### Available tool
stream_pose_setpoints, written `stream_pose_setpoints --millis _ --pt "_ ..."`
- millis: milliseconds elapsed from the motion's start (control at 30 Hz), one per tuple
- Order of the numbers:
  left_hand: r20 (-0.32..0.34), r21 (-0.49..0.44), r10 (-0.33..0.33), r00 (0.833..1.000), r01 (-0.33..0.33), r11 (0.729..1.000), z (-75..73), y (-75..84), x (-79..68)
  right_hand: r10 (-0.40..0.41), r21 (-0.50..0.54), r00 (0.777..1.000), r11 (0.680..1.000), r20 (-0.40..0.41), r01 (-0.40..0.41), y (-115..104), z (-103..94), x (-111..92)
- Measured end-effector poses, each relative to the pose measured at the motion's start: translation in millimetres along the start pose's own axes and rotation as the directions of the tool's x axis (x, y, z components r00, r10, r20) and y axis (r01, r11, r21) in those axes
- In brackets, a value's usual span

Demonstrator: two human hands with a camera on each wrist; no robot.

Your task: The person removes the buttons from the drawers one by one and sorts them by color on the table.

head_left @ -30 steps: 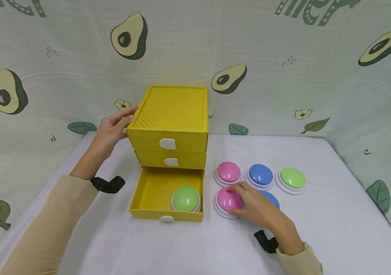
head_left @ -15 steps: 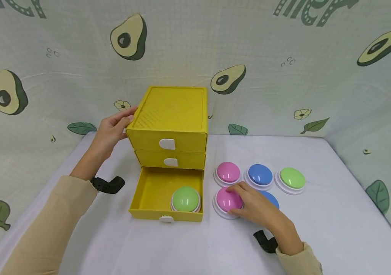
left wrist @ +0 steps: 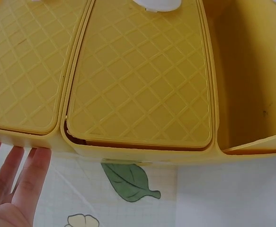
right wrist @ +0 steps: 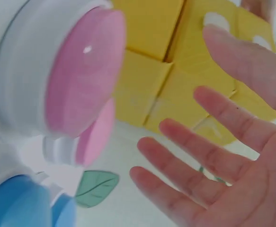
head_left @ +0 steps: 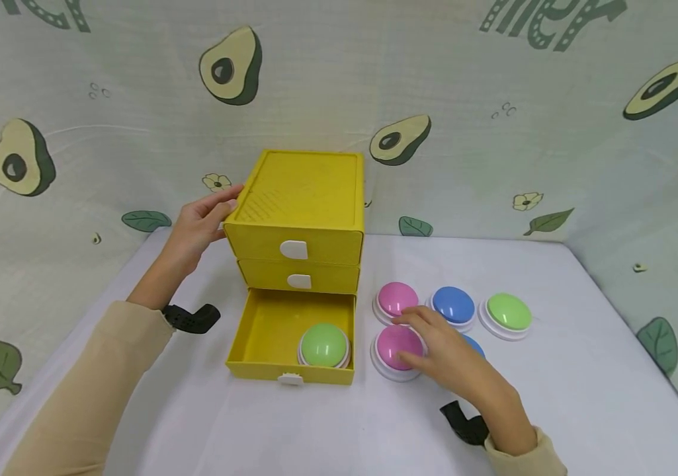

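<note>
My left hand (head_left: 198,221) rests its straight fingers against the left side of a yellow three-drawer cabinet (head_left: 303,188); the left wrist view shows its fingertips (left wrist: 42,153) at the cabinet's edge. The bottom drawer (head_left: 255,330) is pulled out, with a green dome button (head_left: 323,345) on a white base inside at the right. To the right of the drawer, my right hand (head_left: 448,354) is spread over the near pink dome button (head_left: 397,344). In the right wrist view its straight fingers are apart from that pink button (right wrist: 88,71).
Behind the right hand stand another pink button (head_left: 397,297), a blue button (head_left: 454,305) and a green button (head_left: 508,311). A second blue button (head_left: 474,345) is partly hidden by the hand. The white table (head_left: 600,396) meets an avocado-print cloth (head_left: 315,79) at the back.
My right hand has let go of the near pink button, its fingers spreading and lifting off. The left hand stays at the cabinet. The head view has shifted slightly.
</note>
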State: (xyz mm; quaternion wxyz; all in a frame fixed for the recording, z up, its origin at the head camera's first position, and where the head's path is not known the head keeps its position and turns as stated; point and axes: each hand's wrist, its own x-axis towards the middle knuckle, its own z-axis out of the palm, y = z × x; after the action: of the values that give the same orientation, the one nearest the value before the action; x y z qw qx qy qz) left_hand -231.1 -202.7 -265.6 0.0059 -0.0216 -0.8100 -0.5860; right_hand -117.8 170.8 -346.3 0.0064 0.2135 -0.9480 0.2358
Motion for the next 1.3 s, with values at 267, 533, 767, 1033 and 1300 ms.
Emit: stream_pose_setpoints --millis 267,533,767,1033,1300 --pt "-0.007 0.000 -0.010 1.000 0.010 1.000 0.0 1.2 0.1 -0.078 0.074 0.997 0.994 -0.003 0.078 -20.4 -4.9 4.0" --pt "-0.009 0.004 -0.012 1.000 0.012 1.000 -0.2 0.2 -0.8 -0.169 0.118 0.984 0.980 0.048 0.162 -39.4 9.8 22.7" --pt "-0.003 0.009 -0.008 1.000 0.008 1.000 0.0 -1.1 -0.4 -0.210 0.132 0.973 0.972 0.096 0.196 -45.3 28.1 38.5" --pt "-0.002 0.012 -0.005 1.000 0.005 1.000 -0.3 -1.2 0.0 -0.217 0.181 0.962 0.966 0.167 0.187 -51.2 39.8 50.6" --pt "-0.001 0.012 0.002 1.000 -0.002 1.000 1.0 -0.9 0.5 -0.232 0.104 0.947 0.971 0.224 0.213 -53.7 49.1 57.5"
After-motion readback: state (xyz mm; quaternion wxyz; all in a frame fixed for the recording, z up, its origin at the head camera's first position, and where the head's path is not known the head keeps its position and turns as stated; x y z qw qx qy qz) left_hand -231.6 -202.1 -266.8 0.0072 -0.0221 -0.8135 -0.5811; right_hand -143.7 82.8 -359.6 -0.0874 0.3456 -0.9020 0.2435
